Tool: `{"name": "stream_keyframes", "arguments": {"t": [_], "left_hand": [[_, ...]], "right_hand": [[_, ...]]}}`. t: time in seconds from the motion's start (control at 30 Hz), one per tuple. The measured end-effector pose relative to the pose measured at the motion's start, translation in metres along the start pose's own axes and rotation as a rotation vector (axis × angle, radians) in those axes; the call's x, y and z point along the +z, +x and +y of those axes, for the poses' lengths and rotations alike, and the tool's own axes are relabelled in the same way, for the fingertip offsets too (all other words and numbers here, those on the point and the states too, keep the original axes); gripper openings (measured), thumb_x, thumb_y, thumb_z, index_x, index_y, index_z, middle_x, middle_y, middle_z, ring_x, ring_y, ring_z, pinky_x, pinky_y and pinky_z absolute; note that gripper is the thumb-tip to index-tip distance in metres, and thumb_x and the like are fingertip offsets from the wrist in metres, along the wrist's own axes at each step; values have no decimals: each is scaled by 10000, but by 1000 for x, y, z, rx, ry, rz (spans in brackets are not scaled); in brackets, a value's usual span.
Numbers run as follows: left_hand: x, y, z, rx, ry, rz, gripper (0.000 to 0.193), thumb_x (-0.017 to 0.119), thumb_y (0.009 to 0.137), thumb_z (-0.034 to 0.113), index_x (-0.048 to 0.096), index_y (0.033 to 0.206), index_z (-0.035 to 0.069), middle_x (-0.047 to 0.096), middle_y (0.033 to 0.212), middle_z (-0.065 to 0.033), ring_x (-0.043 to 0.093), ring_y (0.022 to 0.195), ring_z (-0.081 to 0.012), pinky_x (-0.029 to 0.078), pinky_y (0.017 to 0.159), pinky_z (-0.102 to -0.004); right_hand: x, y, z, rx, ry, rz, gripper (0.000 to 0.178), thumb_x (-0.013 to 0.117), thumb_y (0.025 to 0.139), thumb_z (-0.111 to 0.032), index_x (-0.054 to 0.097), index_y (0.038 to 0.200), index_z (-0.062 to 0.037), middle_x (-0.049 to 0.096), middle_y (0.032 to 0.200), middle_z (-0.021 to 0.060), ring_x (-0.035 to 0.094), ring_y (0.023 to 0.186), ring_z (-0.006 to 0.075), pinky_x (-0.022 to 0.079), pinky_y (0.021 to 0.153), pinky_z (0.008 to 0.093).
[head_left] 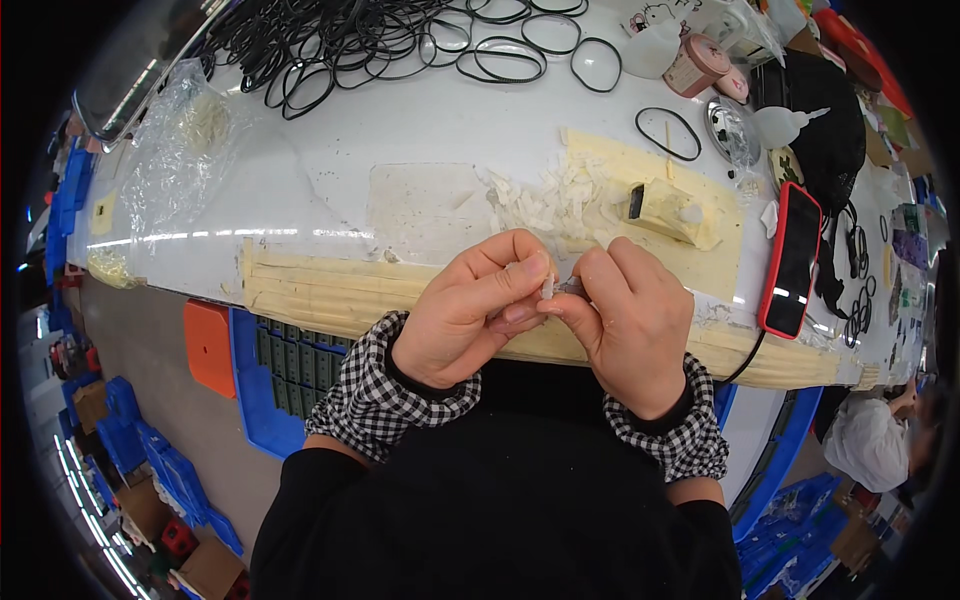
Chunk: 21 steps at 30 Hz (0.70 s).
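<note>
Two bare hands, one tiny pale piece

Left hand (480,308) and right hand (637,325) meet above the near edge of the worktop (310,200). The left grip is pinched, thumb and finger, on one small, whitish piece (548,287); the right grip sits right beside it, though I can't tell whether it's clamped on anything. Two checked cloth cuffs (668,440) ring the wrists. Beyond lie flat, flaky pale scraps (550,203), too many to count, one phone (792,262) in a red case, one lone black loop (660,109) and a tangled black heap (290,45) of more.
</note>
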<state>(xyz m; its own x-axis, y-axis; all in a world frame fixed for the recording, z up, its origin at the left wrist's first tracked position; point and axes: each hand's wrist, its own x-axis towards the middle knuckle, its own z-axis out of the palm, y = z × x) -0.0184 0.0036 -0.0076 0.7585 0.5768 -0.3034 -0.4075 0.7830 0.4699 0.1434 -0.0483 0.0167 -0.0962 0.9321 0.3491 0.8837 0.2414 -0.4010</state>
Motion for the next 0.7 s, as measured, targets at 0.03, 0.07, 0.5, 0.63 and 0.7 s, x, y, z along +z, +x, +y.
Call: {"name": "stream_keyframes", "arguments": {"t": [0.03,0.07,0.5,0.63,0.7], "left_hand": [[0,0,0,1,1,-3,143,496,970,173,509,888,57,470,733,29,346,612,-43,326,584,-178],[0,0,0,2,2,-5,142,497,970,173,509,888,57,470,733,29,346,612,-43,326,583,-177],[-2,0,0,-13,-35,-39,134,500,968,173,508,891,63,477,745,29,352,616,-39,329,584,-175],[1,0,1,-10,-10,4,139,508,966,181,513,892,63,465,710,34,353,616,-41,311,572,-178],[1,-1,1,-3,14,44,143,512,964,184,517,889,62,456,687,36,354,616,-42,300,566,-181]], "right_hand": [[0,0,0,-7,-10,-4,362,657,765,-423,506,736,-96,420,664,46,499,579,216,388,491,328],[0,0,0,3,7,4,382,649,769,-433,503,729,-83,418,655,53,490,573,225,383,491,333],[-1,1,0,2,22,-14,357,669,750,-426,514,725,-105,429,647,37,505,560,208,392,484,322],[-1,1,0,16,50,-26,358,667,759,-425,521,731,-100,449,645,38,510,558,212,397,484,319],[-2,0,3,67,146,-24,352,677,766,-399,520,731,-86,469,650,42,516,557,217,401,482,317]]}}
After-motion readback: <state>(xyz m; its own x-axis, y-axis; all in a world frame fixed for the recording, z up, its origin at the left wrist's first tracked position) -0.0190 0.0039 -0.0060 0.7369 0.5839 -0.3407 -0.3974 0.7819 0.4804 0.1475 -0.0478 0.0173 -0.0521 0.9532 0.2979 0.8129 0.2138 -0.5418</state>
